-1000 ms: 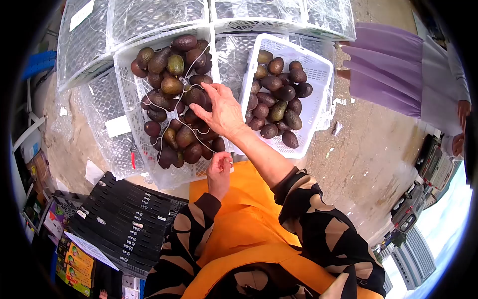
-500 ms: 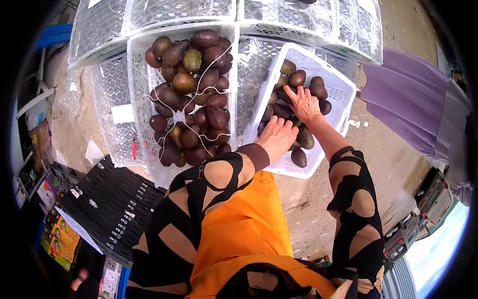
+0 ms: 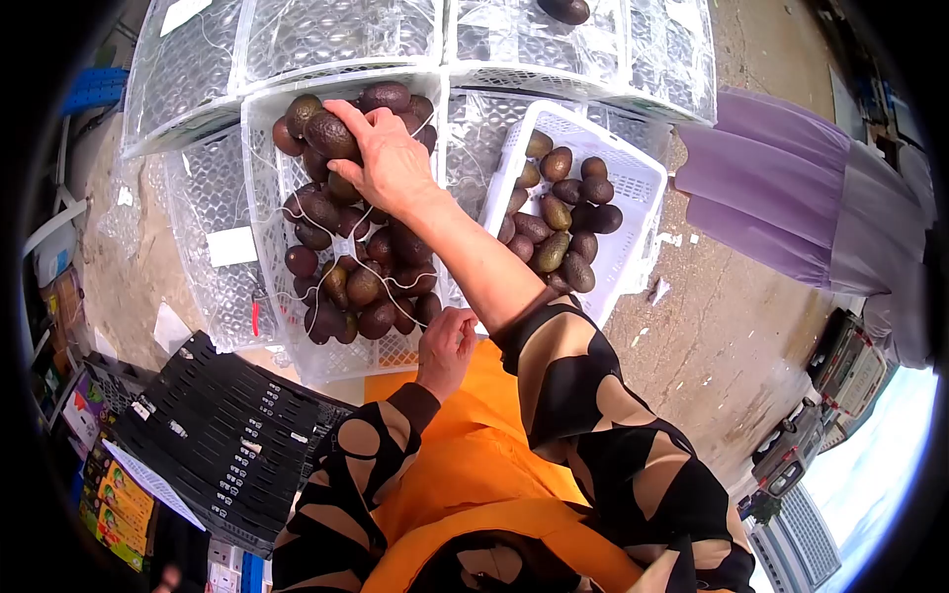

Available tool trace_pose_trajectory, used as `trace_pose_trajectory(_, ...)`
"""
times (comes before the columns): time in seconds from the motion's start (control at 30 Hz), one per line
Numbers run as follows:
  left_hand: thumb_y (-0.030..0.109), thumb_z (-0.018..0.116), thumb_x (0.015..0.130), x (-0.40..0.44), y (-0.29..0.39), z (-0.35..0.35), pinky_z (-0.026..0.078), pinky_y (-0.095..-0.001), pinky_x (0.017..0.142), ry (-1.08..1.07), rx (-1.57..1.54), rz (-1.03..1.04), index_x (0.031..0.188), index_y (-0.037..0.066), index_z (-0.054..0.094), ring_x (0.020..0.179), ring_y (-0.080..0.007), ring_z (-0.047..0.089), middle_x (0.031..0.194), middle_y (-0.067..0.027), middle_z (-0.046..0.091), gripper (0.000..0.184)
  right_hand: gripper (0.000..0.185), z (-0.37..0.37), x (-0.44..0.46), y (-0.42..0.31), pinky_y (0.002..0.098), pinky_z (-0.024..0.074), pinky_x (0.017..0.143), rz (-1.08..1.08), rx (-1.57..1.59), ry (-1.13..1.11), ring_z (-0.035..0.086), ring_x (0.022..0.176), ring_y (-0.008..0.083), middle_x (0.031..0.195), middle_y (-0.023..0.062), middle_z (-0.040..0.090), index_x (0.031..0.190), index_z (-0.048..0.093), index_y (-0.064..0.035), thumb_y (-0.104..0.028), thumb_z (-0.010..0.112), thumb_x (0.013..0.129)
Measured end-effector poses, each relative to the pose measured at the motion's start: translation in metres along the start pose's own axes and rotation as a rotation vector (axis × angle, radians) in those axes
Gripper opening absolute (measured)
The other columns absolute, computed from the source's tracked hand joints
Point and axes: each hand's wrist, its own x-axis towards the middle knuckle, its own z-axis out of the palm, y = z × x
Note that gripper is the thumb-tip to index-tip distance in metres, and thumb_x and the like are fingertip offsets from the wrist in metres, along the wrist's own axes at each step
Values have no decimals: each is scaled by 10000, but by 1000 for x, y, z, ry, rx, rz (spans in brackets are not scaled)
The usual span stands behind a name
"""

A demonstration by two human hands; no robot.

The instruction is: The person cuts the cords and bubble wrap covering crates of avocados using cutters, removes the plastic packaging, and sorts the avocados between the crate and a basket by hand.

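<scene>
My right hand [image 3: 388,163] reaches across to the left crate [image 3: 262,188], its thumb and fingers closed around a dark avocado [image 3: 331,134] at the far end of the pile. More avocados [image 3: 364,287] lie in that crate, with thin white strings [image 3: 407,285] stretched over them. Close to the crate's near right corner, my left hand [image 3: 447,348] has its fingers curled together; whether anything is inside them is hidden. On the right, a white plastic basket [image 3: 641,178] sits tilted and holds several smaller avocados [image 3: 556,211], with neither hand in it.
Bubble-wrapped crates [image 3: 341,35] stand beyond, one bearing a single avocado [image 3: 563,10]. A black slotted crate [image 3: 222,435] is at lower left. Purple cloth [image 3: 766,193] hangs at right, and parked vehicles [image 3: 850,366] are farther off. An orange apron [image 3: 474,445] covers my front.
Both hands have left the white basket. My right hand has moved left onto an avocado in the left crate, and my left hand has drawn back toward me. The view has shifted slightly.
</scene>
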Motion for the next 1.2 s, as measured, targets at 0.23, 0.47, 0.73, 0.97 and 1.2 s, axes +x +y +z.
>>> trace_pose_trajectory(0.23, -39, 648, 810, 1, 1, 1, 507, -407, 696, -147, 23, 129, 976, 47, 589, 788, -321, 628, 845, -112, 634, 196, 238, -21, -115, 108, 396, 527, 757, 367, 258, 681, 627, 807, 307, 1004, 117, 624, 1033, 640, -61, -38, 643, 796)
trace_pose_trajectory(0.47, -59, 652, 785, -61, -23, -21, 510, -400, 668, -215, 74, 110, 976, 61, 608, 762, -324, 637, 829, -112, 639, 230, 601, -15, -156, 200, 448, 471, 988, 384, -80, -50, 563, 1163, 357, 1235, 159, 565, 1283, 555, -146, -258, 781, 737)
trace_pose_trajectory(0.73, -70, 647, 786, -103, -63, -73, 511, -384, 649, -190, 204, -101, 991, 51, 610, 735, -316, 629, 825, -122, 632, 241, 369, -66, -168, 237, 463, 496, 864, 537, -2, -16, 634, 929, 367, 957, 175, 637, 1048, 676, -57, -361, 608, 851)
trace_pose_trajectory(0.97, -74, 646, 802, -115, -63, -54, 514, -375, 627, -220, 157, -104, 987, 55, 599, 742, -312, 637, 836, -127, 631, 230, 799, 14, -193, 210, 459, 534, 810, 141, -892, -227, 522, 1096, 341, 1395, 186, 424, 1527, 282, -214, -133, 633, 814)
trace_pose_trajectory(1.2, -45, 650, 808, -136, -80, -83, 507, -388, 613, -195, 177, -197, 974, 50, 590, 707, -314, 630, 798, -131, 618, 201, 833, -14, -180, 208, 432, 582, 708, -17, -738, -402, 507, 1050, 363, 1192, 170, 440, 1403, 411, -328, -159, 759, 666)
